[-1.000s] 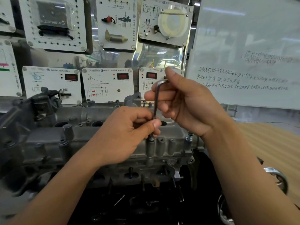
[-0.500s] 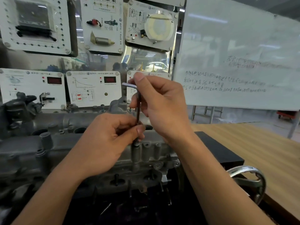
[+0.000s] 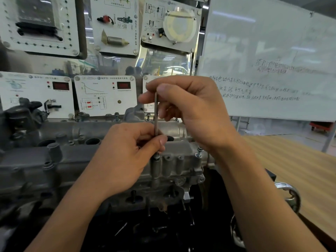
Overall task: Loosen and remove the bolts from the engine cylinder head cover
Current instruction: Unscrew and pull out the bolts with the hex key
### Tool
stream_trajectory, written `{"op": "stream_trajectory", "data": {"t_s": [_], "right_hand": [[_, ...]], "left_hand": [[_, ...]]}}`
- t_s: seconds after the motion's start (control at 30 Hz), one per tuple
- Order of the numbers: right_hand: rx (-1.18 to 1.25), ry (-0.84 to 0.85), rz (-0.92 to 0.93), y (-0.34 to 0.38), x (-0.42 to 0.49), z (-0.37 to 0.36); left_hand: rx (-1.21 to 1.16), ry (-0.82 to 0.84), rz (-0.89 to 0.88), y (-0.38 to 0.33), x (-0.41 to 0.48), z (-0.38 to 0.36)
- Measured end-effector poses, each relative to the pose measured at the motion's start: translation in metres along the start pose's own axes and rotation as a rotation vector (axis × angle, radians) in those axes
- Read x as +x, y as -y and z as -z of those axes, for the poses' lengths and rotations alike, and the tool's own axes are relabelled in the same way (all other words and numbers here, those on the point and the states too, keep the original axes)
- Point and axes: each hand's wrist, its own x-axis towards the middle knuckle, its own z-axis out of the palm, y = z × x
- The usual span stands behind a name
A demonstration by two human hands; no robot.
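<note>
nearest to me, my left hand [image 3: 127, 157] is curled in over the near edge of the cylinder head cover [image 3: 178, 166], thumb and forefinger pinching the lower end of the hex key [image 3: 155, 113]. the bolt [image 3: 156, 156] i am working sits straight under that pinch, its head just showing below my thumb on top of a boss at the cover's near edge, toward the right end. that is what matters here: the key's long shaft stands upright, in line with the bolt, so the bolt lies directly down from both grips. my left hand is the one close to it and only steadies the tip.

further up, my right hand [image 3: 190, 110] pinches the top of the shaft between thumb and fingertips; the short bent arm is hidden in that hand. i judge the bolt is loose enough to spin out by fingers, and the turning should come from the top hand while the shaft stays plumb; a lean could lift the tip out of the socket.

a second bolt [image 3: 199, 151] stands raised at the cover's near right corner. beyond is the wooden table [image 3: 291, 160].
</note>
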Motion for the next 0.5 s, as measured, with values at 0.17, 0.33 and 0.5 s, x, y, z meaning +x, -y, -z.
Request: {"op": "stream_trajectory", "data": {"t_s": [0.17, 0.33, 0.5], "right_hand": [[0.289, 0.076, -0.186, -0.012, 0.002, 0.011], [0.383, -0.018, -0.246, -0.022, 0.004, -0.007], [0.232, -0.079, -0.139, -0.018, 0.006, -0.019]], "left_hand": [[0.035, 0.014, -0.036, 0.0, -0.002, 0.001], [0.004, 0.008, -0.001, 0.0, -0.001, 0.001], [-0.005, 0.018, 0.003, 0.0, 0.0, 0.001]]}}
